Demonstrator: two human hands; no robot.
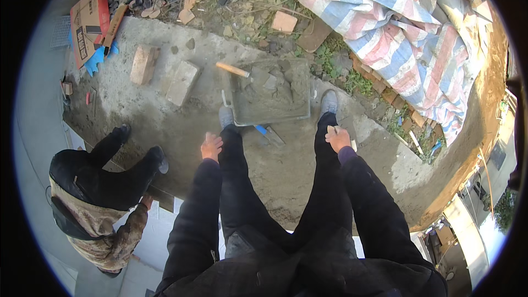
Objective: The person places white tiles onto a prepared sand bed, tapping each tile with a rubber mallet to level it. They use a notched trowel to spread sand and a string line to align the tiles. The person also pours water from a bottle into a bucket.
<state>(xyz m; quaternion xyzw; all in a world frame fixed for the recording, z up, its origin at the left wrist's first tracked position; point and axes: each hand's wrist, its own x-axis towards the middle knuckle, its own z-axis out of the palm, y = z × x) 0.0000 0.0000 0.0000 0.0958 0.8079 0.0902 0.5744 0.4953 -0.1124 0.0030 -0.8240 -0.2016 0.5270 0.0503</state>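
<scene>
My left hand [212,146] hangs in front of my left leg, fingers loosely curled and apart, holding nothing that I can see. My right hand [337,137] is closed on a pale-handled tool [352,144], partly hidden behind it. Between my feet lies a tub of wet grey mortar [290,91], with a wooden-handled tool [232,69] across its upper left corner. A trowel with a blue handle [260,130] rests on the concrete just below the tub.
A crouching co-worker [96,198] is at left, a hand [146,201] at a board edge. Two blocks [144,64] [182,83] lie left of the tub. A torn carton [88,27] and rubble are upper left; a striped tarp [396,33] covers stacked bricks [388,92] at right.
</scene>
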